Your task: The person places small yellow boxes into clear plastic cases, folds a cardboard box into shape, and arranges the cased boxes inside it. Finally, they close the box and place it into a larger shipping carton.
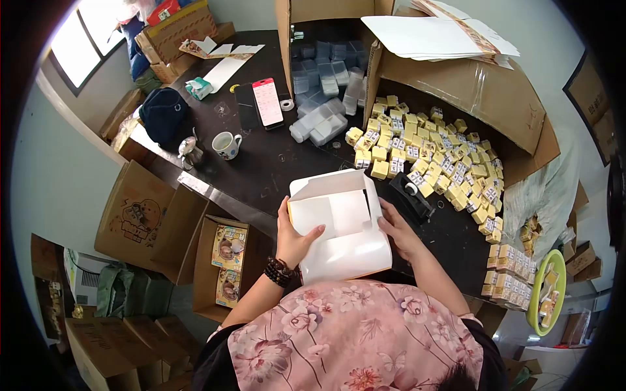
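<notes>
A white cardboard box (345, 259) is held in front of my chest, its lid and flaps folded open and its white inside facing up. My left hand (297, 236) grips the left side, thumb lying over the inner edge. On the right side, my right hand (399, 229) holds the wall with the thumb on top and the fingers mostly hidden behind it. A black tape dispenser (412, 199) stands just beyond my right hand. Many small yellow-and-white boxes (424, 146) lie in a heap at the upper right, spilling from a large carton (466, 85).
Clear plastic cases (319, 124) spill from another carton at the back. A phone (267, 103), a mug (226, 145) and a dark blue bag (163, 114) are on the black table (257, 176). Left below, an open carton (207, 260) holds printed boxes. A green basket (536, 306) stands right.
</notes>
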